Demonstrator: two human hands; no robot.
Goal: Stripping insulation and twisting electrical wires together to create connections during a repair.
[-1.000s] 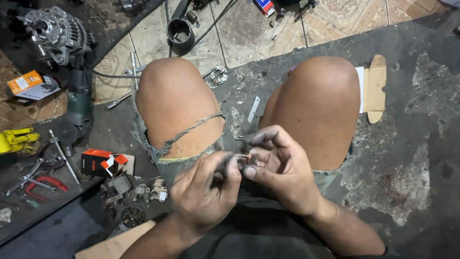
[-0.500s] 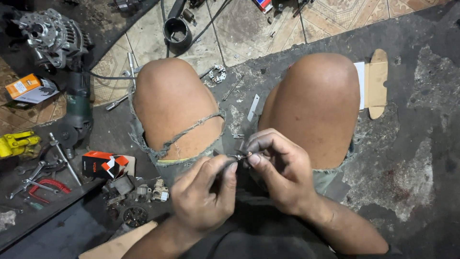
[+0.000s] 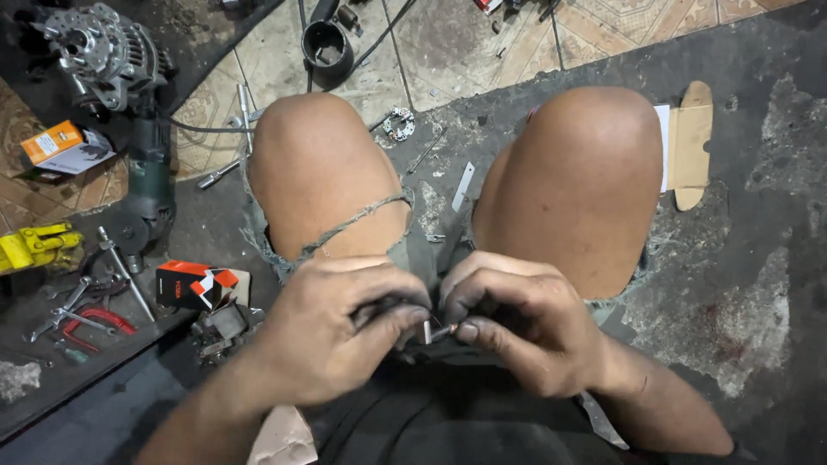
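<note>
In the near middle of the view, just above the lap and between two bare knees, I see both hands brought together fingertip to fingertip. The left hand (image 3: pixel 332 331) is curled, its thumb and forefinger pinched on a small dark part (image 3: pixel 388 308) that is mostly hidden by the fingers. The right hand (image 3: pixel 517 331) is curled too, its fingertips pinching a thin metal pin (image 3: pixel 439 331) that pokes out toward the left hand. I judge the hands sit this close to the body so that the tiny pieces can be steadied and seen; I cannot tell exactly what the dark part is.

The person sits on a dark, stained mat (image 3: pixel 741 258) laid over tiled floor. On the far left lies a silver alternator (image 3: pixel 99 52), with a green angle grinder (image 3: pixel 148 185) just nearer than it. A small orange and white box (image 3: pixel 65 146) rests to the left of the grinder. Nearer on the left are a yellow tool (image 3: pixel 34 248), red-handled pliers (image 3: pixel 90 323), and an orange and black box (image 3: pixel 194 284), all within arm's reach, I judge, for quick picking up. A black ring-shaped part (image 3: pixel 327 47) lies far off beyond the left knee. A strip of brown cardboard (image 3: pixel 693 146) lies to the right of the right knee.
</note>
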